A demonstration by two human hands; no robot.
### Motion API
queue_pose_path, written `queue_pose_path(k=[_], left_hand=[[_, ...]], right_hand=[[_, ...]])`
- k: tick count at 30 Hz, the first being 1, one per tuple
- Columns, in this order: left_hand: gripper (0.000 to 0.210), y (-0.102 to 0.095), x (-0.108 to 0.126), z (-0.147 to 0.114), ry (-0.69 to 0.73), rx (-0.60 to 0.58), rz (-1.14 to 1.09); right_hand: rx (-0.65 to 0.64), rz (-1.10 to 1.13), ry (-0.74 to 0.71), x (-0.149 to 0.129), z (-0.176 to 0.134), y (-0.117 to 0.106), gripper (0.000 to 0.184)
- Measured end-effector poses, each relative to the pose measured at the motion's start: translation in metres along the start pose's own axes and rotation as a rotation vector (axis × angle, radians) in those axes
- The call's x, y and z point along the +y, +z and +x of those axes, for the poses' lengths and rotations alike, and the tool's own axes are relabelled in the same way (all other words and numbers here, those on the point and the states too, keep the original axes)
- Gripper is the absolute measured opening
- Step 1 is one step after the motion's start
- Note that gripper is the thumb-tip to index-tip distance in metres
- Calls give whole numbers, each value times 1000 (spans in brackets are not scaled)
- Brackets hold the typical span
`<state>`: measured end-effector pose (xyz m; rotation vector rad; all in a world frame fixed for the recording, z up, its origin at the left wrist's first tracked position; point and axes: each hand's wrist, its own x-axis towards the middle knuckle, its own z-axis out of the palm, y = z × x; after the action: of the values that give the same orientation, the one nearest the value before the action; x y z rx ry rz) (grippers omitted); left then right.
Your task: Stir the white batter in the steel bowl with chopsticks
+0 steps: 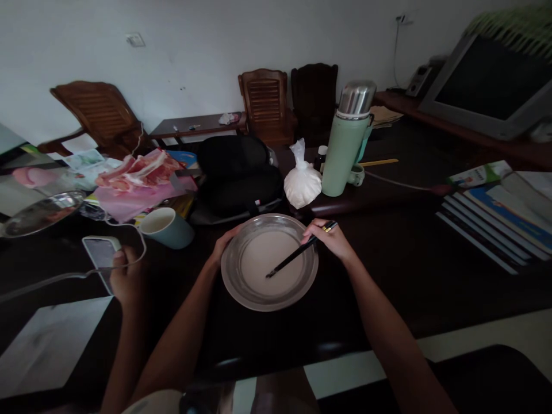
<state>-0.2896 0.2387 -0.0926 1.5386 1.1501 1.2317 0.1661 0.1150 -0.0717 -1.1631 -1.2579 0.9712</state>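
Note:
A round metal bowl (270, 305) of pale, milky liquid (259, 259) stands on the dark table in front of me. My left hand (224, 244) holds its left side, the fingers partly hidden behind the rim. Over the bowl's right rim, my right hand (331, 238) grips black chopsticks (293, 256) with gold bands near the top. Their tips dip into the liquid near the middle. Behind the bowl sits a tied clear plastic bag of white powder (302, 187), touched by neither hand.
At left, another person's hand (127, 276) holds a phone (101, 256) with a cable. Nearby are a mug (167, 228), raw meat (135, 172) on pink plastic and a metal dish (43, 215). A green thermos (347, 141) and black bag (237, 178) stand behind; books (495, 218) lie right.

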Motion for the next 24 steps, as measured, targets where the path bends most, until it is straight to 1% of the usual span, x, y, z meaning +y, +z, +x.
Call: queue_pose_path(k=[2,5,7,9,11,13,15,18,21,24], left_hand=[[53,2,2,0,2,-15,-52],[45,4,6,0,34,-74,-202],[45,3,7,1,47,-112,-265],[50,2,5,1,41,-98,-264],[54,0,2,2,25,-71,-251],[57,-1,0,2,0,-75,-239],[56,0,-1,2,-28,-124,-240],[49,4,-1,0,-71,-203,-239],[45,9,-1,-5,-83,-231,-234],[46,12,0,-9,-59,-215,-236]], right_hand=[[6,-5,-5,1,1,3,40],[106,-34,-22,3,3,-5,37],[187,-48,-31,4,3,-13,37],[219,-36,-26,3,2,-19,39],[171,-16,-8,2,1,-20,42],[80,-4,6,1,0,-14,41],[9,0,1,0,-1,-6,40],[-3,-5,-12,0,1,3,37],[84,-22,-30,1,3,0,37],[208,-43,-36,1,3,-11,40]])
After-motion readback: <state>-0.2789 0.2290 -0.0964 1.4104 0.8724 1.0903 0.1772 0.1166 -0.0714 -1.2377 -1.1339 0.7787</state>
